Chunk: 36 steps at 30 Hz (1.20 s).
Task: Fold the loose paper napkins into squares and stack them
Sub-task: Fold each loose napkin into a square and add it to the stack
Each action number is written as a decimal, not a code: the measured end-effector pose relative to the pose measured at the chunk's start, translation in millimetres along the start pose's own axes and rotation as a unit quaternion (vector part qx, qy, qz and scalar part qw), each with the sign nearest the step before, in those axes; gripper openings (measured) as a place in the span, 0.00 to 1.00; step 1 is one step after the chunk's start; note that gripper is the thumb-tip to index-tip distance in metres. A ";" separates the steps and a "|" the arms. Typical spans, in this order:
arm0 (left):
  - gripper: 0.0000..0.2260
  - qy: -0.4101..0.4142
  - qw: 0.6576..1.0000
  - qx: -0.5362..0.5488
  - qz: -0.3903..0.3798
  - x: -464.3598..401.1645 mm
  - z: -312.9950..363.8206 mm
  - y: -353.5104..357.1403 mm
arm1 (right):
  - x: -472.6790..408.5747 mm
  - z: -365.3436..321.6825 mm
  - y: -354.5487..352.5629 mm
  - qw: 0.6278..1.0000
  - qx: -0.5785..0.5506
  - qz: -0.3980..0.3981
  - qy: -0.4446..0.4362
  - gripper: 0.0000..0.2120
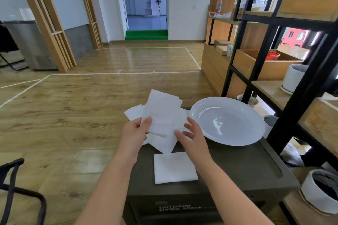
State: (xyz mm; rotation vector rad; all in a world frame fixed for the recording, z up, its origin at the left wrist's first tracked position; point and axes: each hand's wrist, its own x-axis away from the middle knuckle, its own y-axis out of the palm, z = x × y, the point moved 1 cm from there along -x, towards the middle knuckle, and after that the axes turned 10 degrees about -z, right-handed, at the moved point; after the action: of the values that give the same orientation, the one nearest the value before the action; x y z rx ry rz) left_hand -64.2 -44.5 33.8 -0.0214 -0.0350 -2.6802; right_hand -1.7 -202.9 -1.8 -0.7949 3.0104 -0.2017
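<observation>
My left hand point(134, 132) pinches a loose white paper napkin point(161, 110) by its lower left part and holds it up above the dark box lid point(237, 168). My right hand point(192, 136) hovers just to the right of that napkin with fingers spread, holding nothing. Under the raised napkin lies a pile of other loose napkins point(162, 142), partly hidden by it and by my hands. A folded square napkin point(174, 168) lies flat on the lid nearer to me, between my forearms.
A large white plate point(227, 120) sits on the lid's far right. A black and wood shelf unit point(274, 64) with white pots stands close on the right. Wooden floor lies to the left, with a black chair frame point(16, 192) at the lower left.
</observation>
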 end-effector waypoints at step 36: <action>0.07 -0.040 0.925 -0.377 0.033 31.7 -75.0 7.9 | 22.7 37.5 -11.3 0.917 0.389 0.050 0.066 0.10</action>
State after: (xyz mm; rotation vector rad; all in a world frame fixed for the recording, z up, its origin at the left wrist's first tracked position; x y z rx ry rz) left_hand -89.8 -67.8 -40.3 -0.3633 0.9475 -2.4561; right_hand -13.9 -228.3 -37.2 -0.5394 2.6619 -1.3742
